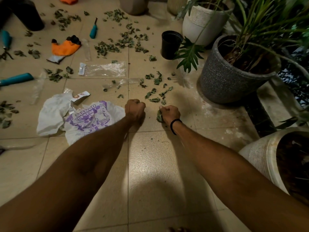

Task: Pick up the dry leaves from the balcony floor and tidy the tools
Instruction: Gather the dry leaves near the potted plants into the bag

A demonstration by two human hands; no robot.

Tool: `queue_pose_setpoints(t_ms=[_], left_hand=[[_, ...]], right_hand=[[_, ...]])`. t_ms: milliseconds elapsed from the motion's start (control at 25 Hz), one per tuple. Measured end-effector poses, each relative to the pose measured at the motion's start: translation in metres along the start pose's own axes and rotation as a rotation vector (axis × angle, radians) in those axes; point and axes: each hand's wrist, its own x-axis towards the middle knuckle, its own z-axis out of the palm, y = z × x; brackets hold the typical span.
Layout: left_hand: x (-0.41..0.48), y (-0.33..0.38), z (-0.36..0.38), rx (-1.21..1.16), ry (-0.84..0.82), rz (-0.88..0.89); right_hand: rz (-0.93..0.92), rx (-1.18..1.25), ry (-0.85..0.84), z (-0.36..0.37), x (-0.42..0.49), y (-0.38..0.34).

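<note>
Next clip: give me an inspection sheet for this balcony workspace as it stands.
Surface: tile floor, beige, with fine crumbs between the arms.
Job's things: dry leaves scattered widely; teal-handled tools lying apart on the left; orange glove on the floor.
Clutter: printed plastic bag crumpled beside the left hand; clear plastic sleeve lying flat beyond it.
Hands: left hand fisted, contents hidden; right hand grips a leaf clump.
Cables: nothing seen.
Surroundings: grey planter, white pot and small black pot on the right, among green plants.
</note>
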Motion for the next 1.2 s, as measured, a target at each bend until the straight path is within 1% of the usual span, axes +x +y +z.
queue_pose_setpoints(t_ms=[80,160,320,400,520,600,640,760,840,920,1040,1120,1200], left_hand=[[0.003,0.005,-0.003,-0.055,0.052,-0.064],[0.001,0.011,-0.002,-0.067,0.073,-0.078],[-0.007,0.013,0.008,-0.048,0.041,-0.039],[-0.011,0.013,0.014,0.037,-0.03,0.033],[-0.02,0.015,0.021,0.203,-0.199,0.103],[-0.023,0.012,0.028,0.299,-0.316,0.171],[-0.023,0.009,0.033,0.386,-0.351,0.231],[-0.022,0.002,0.044,0.663,-0.37,0.38],[-0.024,0.004,0.046,0.743,-0.373,0.479],[-0.022,0.004,0.048,0.779,-0.374,0.518],[-0.02,0.001,0.049,0.706,-0.33,0.492],[-0.019,0.004,0.045,0.517,-0.297,0.421],[-0.014,0.011,0.033,0.284,-0.259,0.261]], right_hand=[[0.001,0.004,0.006,0.002,0.001,-0.003],[0.037,0.078,0.004,0.003,0.001,-0.008],[0.083,0.204,0.032,-0.002,0.005,-0.015],[0.088,0.218,0.047,-0.006,0.006,-0.015],[0.072,0.154,0.064,-0.012,0.005,-0.009],[0.1,0.152,0.062,-0.013,0.003,-0.004],[0.123,0.173,0.059,-0.014,0.003,-0.002],[0.193,0.31,0.019,-0.017,0.002,0.001],[0.199,0.347,0.015,-0.019,0.003,0.001],[0.16,0.304,0.049,-0.023,0.004,0.001],[0.144,0.233,0.117,-0.029,0.009,0.003],[0.173,0.21,0.166,-0.032,0.014,0.006],[0.185,0.193,0.203,-0.032,0.018,0.01]])
